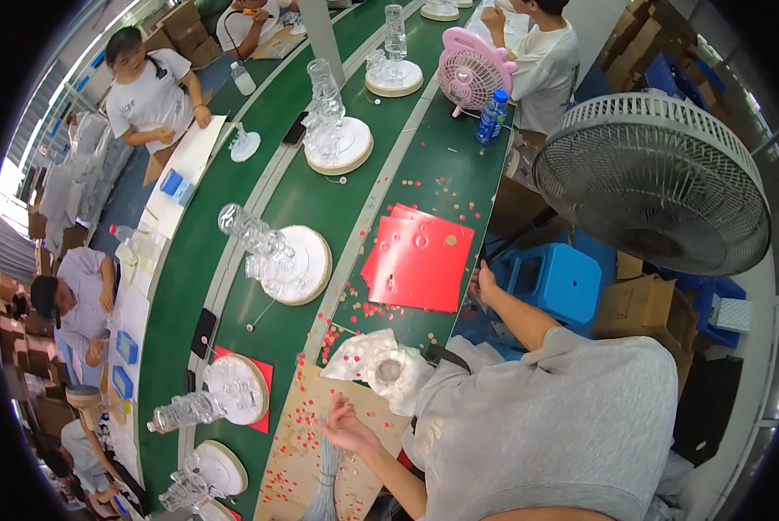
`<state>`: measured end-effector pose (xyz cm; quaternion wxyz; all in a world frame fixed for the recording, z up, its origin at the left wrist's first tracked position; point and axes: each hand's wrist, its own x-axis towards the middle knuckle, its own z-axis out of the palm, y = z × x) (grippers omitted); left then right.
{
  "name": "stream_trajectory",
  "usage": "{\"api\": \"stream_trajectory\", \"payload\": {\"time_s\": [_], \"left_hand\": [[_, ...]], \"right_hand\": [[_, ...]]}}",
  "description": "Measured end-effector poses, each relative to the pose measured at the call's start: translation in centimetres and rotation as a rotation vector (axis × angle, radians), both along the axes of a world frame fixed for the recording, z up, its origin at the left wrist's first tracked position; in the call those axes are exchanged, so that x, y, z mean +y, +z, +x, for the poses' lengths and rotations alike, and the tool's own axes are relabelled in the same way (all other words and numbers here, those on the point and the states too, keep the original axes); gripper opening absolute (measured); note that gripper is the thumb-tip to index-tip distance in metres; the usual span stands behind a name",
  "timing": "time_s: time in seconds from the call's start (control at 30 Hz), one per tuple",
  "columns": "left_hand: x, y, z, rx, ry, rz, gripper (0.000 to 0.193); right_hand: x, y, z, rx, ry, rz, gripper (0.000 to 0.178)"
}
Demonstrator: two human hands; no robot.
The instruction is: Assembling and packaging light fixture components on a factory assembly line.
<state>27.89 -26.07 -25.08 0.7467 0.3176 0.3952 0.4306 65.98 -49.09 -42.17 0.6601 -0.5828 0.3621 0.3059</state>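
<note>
My left hand (348, 425) hovers over the tan board, palm partly up, with its fingers apart and nothing in it. Below it lies a bundle of thin grey ties (328, 478). White crumpled wrapping (381, 369) rests by my waist. At the bench edge, my right hand (485, 283) is beside the stack of red sheets (426, 260); its fingers are curled, and what they hold, if anything, is hidden. Further left, a clear glass piece (255, 230) lies across a round white disc (307, 265) on the green belt. Another glass piece (185, 412) lies with a red sheet under its disc.
Red dots (298, 408) are scattered over the tan board (354, 495). A pink fan (474, 69) and a blue-capped bottle (492, 117) stand farther along. A big fan (654, 182) and a blue stool (558, 282) are at right. Several people sit or stand across the belt.
</note>
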Motion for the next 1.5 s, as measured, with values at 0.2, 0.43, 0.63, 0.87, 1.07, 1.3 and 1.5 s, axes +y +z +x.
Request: {"api": "stream_trajectory", "payload": {"time_s": [0.2,0.43,0.63,0.87,1.07,1.3,1.5], "left_hand": [[-5.1,0.9,6.7,0.142,-0.074,-0.161,0.057],[-4.9,4.2,13.9,0.225,-0.295,-0.073,0.071],[1.3,6.1,16.9,0.449,-0.354,0.36,0.074],[10.0,10.6,20.8,0.62,0.01,0.55,0.066],[16.8,12.5,27.3,0.88,0.154,0.923,0.084],[22.9,5.7,30.7,0.587,-0.011,0.743,0.064],[22.3,7.9,30.7,0.52,0.057,0.735,0.029]], "right_hand": [[0.1,-3.6,6.4,-0.043,-0.298,0.07,0.054],[2.3,-0.7,7.4,0.162,-0.19,-0.862,0.06],[3.3,2.5,7.6,0.187,-0.245,-0.961,0.056],[3.7,2.2,7.4,0.18,-0.292,-1.016,0.051],[3.4,2.2,7.8,0.196,-0.245,-1.074,0.05],[3.2,1.8,7.5,0.146,-0.193,-1.084,0.051],[-2.6,-3.9,7.3,-0.016,0.604,-0.986,0.05]]}}
